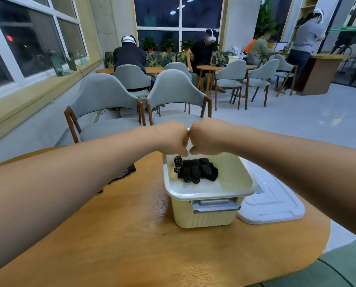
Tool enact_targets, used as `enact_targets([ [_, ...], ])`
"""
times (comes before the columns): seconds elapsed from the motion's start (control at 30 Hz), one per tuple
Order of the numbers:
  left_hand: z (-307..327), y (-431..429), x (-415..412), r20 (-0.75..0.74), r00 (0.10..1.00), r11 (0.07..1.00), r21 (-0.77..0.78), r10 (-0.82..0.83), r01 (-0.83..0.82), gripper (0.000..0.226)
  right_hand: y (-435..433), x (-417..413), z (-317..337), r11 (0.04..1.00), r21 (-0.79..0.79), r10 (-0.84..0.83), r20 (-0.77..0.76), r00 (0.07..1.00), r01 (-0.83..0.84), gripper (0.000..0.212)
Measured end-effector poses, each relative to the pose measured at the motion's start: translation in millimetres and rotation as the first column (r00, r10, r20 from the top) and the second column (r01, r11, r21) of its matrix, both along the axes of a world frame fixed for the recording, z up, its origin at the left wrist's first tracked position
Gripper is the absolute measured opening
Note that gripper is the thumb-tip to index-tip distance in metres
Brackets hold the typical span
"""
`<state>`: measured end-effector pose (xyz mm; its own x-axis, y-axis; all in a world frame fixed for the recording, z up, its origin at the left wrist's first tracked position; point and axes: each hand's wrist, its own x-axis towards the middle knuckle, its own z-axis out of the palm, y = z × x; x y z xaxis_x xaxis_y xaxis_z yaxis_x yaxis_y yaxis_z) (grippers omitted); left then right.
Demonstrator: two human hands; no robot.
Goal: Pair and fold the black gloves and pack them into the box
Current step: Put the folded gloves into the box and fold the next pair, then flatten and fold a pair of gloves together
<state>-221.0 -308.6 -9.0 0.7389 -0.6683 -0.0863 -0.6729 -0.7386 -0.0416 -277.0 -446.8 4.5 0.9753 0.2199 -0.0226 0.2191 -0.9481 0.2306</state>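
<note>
Above the cream box (209, 191) holding folded black gloves (195, 169), left hand (173, 138) and right hand (206, 137) meet as empty fists; next, the person should probably collect the glove (124, 172) lying on the worktop (131, 235)

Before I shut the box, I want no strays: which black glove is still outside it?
The black glove lying on the wooden table, partly hidden under the left forearm, left of the box. The other gloves sit folded inside it.
</note>
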Motion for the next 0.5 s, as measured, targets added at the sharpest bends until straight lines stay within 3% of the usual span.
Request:
enact_targets([
  [0.07, 9, 22, -9, 0.066, 0.998, 0.996, -0.093, 0.015, -0.009, 0.029, 17, -9, 13, 0.998, 0.047, 0.030, 0.063, 0.998, -0.033, 0.023],
  [0.23, 26, 88, -38, 0.133, 0.988, 0.973, -0.228, 0.073, -0.041, 0.018, 66, -34, 30, 0.978, 0.158, 0.112, 0.161, 0.981, -0.138, 0.023],
  [0.5, 19, 205, -85, 0.047, 0.971, 0.891, -0.411, 0.233, -0.194, 0.011, 153, -58, 5, 0.887, 0.375, 0.190, 0.236, 0.953, -0.269, 0.030],
])
